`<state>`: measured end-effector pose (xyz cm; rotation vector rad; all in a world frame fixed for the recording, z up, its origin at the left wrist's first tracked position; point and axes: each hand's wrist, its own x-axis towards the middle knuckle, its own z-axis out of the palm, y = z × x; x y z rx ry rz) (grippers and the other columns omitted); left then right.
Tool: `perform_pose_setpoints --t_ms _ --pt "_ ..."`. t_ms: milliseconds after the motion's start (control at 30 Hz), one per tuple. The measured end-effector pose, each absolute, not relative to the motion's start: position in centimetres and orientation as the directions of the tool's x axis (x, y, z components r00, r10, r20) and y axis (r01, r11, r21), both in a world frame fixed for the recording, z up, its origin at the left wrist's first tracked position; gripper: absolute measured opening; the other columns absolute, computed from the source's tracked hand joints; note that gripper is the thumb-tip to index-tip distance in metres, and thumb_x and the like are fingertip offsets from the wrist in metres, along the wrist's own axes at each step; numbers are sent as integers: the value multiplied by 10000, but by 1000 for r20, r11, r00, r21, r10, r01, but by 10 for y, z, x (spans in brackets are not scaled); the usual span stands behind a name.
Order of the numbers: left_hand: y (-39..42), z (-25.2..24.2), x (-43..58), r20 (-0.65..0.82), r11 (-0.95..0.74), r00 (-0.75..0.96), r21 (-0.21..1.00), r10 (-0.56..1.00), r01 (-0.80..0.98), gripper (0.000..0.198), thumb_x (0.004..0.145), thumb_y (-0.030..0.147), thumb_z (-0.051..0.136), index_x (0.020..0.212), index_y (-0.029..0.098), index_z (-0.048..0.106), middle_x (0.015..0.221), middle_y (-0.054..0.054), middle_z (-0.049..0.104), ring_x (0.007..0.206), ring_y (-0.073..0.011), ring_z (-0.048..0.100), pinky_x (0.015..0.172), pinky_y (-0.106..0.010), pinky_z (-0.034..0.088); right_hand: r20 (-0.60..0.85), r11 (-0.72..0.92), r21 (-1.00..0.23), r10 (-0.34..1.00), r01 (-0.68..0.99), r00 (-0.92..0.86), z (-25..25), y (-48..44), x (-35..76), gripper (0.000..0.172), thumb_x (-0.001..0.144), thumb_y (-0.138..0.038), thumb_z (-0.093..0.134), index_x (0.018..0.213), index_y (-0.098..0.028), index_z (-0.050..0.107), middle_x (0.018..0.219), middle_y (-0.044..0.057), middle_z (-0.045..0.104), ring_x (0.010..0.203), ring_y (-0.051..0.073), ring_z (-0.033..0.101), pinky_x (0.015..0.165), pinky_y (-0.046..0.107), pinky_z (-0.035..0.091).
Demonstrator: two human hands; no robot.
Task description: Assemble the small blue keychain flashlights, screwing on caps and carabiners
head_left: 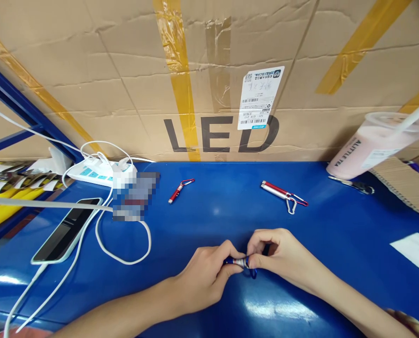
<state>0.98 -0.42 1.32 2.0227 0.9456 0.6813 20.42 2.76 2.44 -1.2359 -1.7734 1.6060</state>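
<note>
Both hands meet over the blue table (209, 211), low in the middle of the view. My left hand (209, 272) pinches the barrel of a small blue keychain flashlight (240, 263), which has a silvery band with print on it. My right hand (272, 253) is closed on its other end, thumb and fingertips at the blue carabiner clip (253, 272). Parts of the flashlight are hidden by the fingers. Beyond the hands lie a short red keychain light (176, 193) with a red clip and, further right, a red one (278, 188) beside a silver one (273, 190), both with clips.
A white power strip (100, 172) with cables, a phone (68, 230) and a blurred-out patch (135, 197) are at left. A pink drink cup (367, 145), a nail clipper (352, 185) and white paper (415, 253) are at right. A large cardboard box (132, 70) stands behind.
</note>
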Motion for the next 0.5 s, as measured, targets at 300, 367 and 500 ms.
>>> perform_pose_setpoints --t_ms 300,367,500 --pt "-3 7 12 225 -456 530 815 818 357 88 931 146 412 891 172 486 790 -22 629 649 -119 574 613 -201 410 -390 -240 -907 788 346 -477 21 25 201 318 718 -412 647 686 -113 546 535 0 529 439 65 464 366 127 357" --pt "-3 7 11 215 -438 523 828 825 351 120 935 155 421 974 165 534 823 -32 649 686 -126 597 645 -207 428 -395 -242 -903 790 354 -468 22 25 201 357 707 -449 664 683 -113 542 542 6 537 434 66 467 353 126 353" --pt "-2 7 12 204 -393 478 856 854 335 149 934 160 442 995 169 578 868 -34 669 755 -129 622 693 -204 454 -342 -198 -920 827 338 -446 24 26 200 334 737 -443 640 710 -119 564 542 1 532 435 69 467 355 135 353"
